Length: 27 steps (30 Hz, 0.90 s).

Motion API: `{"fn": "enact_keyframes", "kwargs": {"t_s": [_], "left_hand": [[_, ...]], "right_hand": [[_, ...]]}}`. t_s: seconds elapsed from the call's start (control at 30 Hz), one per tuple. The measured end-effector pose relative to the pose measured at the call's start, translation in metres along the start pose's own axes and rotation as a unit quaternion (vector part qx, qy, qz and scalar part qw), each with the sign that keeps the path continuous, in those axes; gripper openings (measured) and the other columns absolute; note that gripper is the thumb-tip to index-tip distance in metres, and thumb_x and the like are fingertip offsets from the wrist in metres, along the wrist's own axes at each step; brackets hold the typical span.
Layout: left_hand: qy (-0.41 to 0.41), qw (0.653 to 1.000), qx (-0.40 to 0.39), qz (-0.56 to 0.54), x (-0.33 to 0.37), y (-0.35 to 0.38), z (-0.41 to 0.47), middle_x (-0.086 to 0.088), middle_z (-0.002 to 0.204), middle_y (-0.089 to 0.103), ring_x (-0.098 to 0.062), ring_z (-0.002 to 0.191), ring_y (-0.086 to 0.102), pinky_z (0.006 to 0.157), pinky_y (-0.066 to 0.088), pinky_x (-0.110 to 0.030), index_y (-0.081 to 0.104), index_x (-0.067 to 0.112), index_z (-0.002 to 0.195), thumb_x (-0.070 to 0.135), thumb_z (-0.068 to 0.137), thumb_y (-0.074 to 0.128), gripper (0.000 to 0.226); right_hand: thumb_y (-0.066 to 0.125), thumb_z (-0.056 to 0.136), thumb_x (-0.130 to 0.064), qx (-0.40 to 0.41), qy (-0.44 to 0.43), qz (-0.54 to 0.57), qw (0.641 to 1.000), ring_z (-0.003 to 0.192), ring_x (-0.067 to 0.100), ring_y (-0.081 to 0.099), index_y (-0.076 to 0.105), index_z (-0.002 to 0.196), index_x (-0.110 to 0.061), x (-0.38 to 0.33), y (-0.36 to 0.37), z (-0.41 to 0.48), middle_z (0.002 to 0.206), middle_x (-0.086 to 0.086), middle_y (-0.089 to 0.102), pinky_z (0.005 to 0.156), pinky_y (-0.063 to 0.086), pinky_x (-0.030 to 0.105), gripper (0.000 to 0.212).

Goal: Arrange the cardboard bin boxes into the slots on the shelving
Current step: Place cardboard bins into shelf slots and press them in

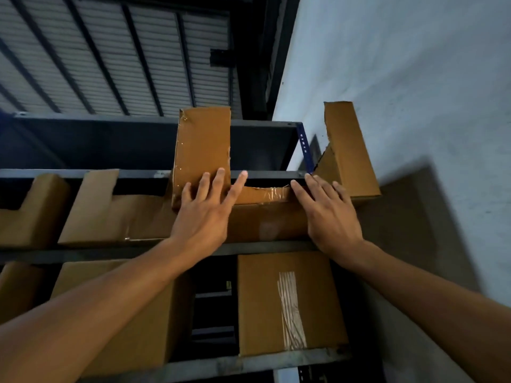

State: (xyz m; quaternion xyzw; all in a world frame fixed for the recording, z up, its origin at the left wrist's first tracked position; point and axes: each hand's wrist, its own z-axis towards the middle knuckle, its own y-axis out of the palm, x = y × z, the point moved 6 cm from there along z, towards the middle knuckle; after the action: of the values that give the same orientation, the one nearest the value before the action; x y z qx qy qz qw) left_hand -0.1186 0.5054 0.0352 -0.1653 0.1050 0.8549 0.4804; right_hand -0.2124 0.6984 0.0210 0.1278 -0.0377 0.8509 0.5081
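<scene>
A cardboard bin box (265, 217) with a taped low front sits in the rightmost slot of the upper shelf of the dark metal shelving (249, 248). Its tall left wall (203, 150) and right wall (345, 150) rise above the shelf rail. My left hand (203, 214) lies flat with straight fingers on the front of the box, at the base of its left wall. My right hand (329, 214) presses flat with straight fingers against the box's right front corner. Two more bin boxes (110, 217) (30, 208) stand to the left on the same shelf.
On the shelf below stand a taped cardboard box (287, 302) at right and another box (143, 313) at left, with a dark gap between them. A pale wall (414, 78) runs along the right side. A corrugated metal roof (110, 51) is overhead.
</scene>
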Motion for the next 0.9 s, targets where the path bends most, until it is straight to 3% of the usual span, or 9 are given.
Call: {"fn": "enact_keyframes", "kwargs": {"t_s": [0.13,0.3,0.57,0.9], "left_hand": [[0.002,1.000,0.023,0.011,-0.003,0.033,0.009,-0.014,0.164,-0.003,-0.037,0.150,0.005,0.117,0.013,-0.062,-0.012,0.031,0.154,0.042,0.101,0.037,0.073],[0.003,0.998,0.061,-0.009,0.000,0.086,0.022,-0.012,0.164,-0.001,-0.035,0.150,0.002,0.116,0.005,-0.062,-0.008,0.032,0.155,0.045,0.102,0.032,0.068],[0.003,0.994,0.107,-0.021,0.017,0.182,0.049,-0.015,0.158,0.023,-0.034,0.147,0.020,0.115,0.017,-0.063,0.024,0.026,0.152,0.048,0.097,0.035,0.060],[0.001,0.997,0.076,-0.001,0.024,0.280,0.052,-0.015,0.157,0.023,-0.035,0.145,0.022,0.115,0.020,-0.061,0.025,0.025,0.149,0.055,0.088,0.046,0.071]], "right_hand": [[0.064,0.090,-0.021,0.034,0.010,-0.006,0.999,0.146,0.031,0.024,0.027,0.152,-0.021,-0.003,0.031,0.011,0.156,0.013,0.031,0.118,0.014,0.050,0.073],[0.069,0.085,-0.024,0.072,-0.005,0.005,0.997,0.139,0.032,0.037,0.038,0.147,-0.021,0.008,0.080,0.018,0.148,0.012,0.044,0.116,0.021,0.052,0.069],[0.066,0.079,-0.034,0.091,-0.029,0.036,0.995,0.114,0.026,0.052,0.050,0.132,-0.022,0.034,0.186,0.033,0.121,0.006,0.059,0.099,0.036,0.045,0.057],[0.052,0.073,-0.042,0.100,-0.051,0.083,0.990,0.096,0.023,0.051,0.054,0.121,-0.021,0.040,0.290,0.030,0.105,0.005,0.057,0.083,0.042,0.039,0.052]]}}
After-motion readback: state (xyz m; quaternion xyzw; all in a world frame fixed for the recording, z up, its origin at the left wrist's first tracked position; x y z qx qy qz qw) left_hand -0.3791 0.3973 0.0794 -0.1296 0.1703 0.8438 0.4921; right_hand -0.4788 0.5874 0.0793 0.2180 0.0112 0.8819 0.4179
